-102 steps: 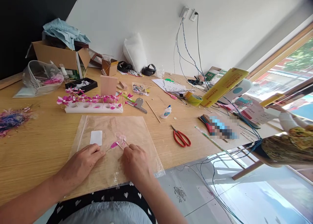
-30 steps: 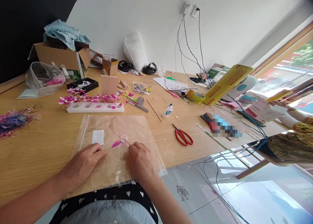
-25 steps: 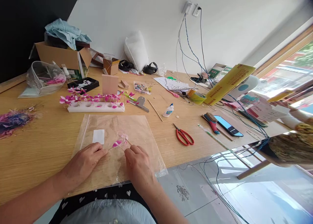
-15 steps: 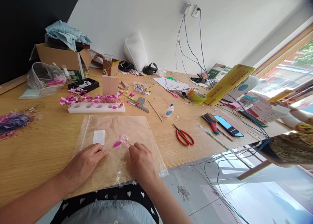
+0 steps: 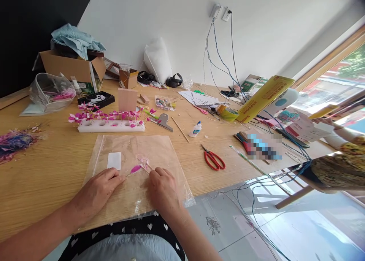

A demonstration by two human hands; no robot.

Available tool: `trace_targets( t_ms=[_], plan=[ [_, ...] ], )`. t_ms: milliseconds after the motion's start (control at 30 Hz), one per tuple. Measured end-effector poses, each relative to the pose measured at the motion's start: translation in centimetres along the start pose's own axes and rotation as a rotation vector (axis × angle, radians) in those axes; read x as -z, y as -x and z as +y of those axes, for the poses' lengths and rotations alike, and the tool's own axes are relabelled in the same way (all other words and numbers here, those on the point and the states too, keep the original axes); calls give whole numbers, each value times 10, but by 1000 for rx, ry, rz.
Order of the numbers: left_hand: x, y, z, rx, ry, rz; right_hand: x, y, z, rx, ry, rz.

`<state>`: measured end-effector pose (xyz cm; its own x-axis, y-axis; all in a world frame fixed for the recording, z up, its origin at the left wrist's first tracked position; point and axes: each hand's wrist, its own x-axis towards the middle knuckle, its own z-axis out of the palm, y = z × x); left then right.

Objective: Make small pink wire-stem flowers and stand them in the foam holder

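Note:
A magenta petal (image 5: 136, 169) on a thin stem lies over the clear plastic bag (image 5: 162, 145) in front of me. My left hand (image 5: 98, 187) rests on the bag with thumb and forefinger pinched on the stem's end. From the other side, my right hand (image 5: 164, 185) grips two thin sticks with white tips, which look like cotton swabs (image 5: 145, 169). Their tips are close to the petal's right end; whether they touch it I cannot tell. A wet-looking pinkish smear (image 5: 142, 157) spreads on the bag just beyond the tips. Beside my left hand lies a white square (image 5: 114, 161).
Behind the bag, a white holder (image 5: 97, 126) bears several pink flowers. Rightward are a wooden stick (image 5: 180, 129), a glue bottle (image 5: 195, 129) and red-handled pliers (image 5: 214, 160). Tangled threads (image 5: 18, 142) lie at far left. Cables (image 5: 256, 204) hang beyond the table's right edge.
The whole view has shifted slightly. Both hands keep nearly the same place and grip, and the petal has hardly moved.

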<state>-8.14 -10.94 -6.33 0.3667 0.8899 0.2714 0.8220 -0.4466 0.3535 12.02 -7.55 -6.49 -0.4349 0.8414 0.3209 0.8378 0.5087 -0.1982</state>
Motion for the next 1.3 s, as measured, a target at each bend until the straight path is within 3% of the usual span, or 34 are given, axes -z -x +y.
trace_targets(
  t_ms=[133, 367, 633, 800, 933, 1067, 1300],
  plan=[
    [1, -1, 1, 23, 34, -1, 1, 7, -6, -6, -26, 89],
    [1, -1, 1, 38, 39, -25, -5, 0, -11, 59, -15, -26],
    [1, 0, 1, 43, 54, -25, 1, 7, -4, -3, -29, 95],
    [4, -3, 4, 87, 52, -56, -2, 3, -15, 84, -37, 22],
    [5, -3, 5, 75, 34, -42, -4, -1, -8, 32, 1, -25],
    [3, -1, 4, 67, 41, -39, 0, 4, -2, -27, -7, 36],
    [4, -1, 5, 86, 70, -59, -7, 7, -14, 60, -29, 63]
  ],
)
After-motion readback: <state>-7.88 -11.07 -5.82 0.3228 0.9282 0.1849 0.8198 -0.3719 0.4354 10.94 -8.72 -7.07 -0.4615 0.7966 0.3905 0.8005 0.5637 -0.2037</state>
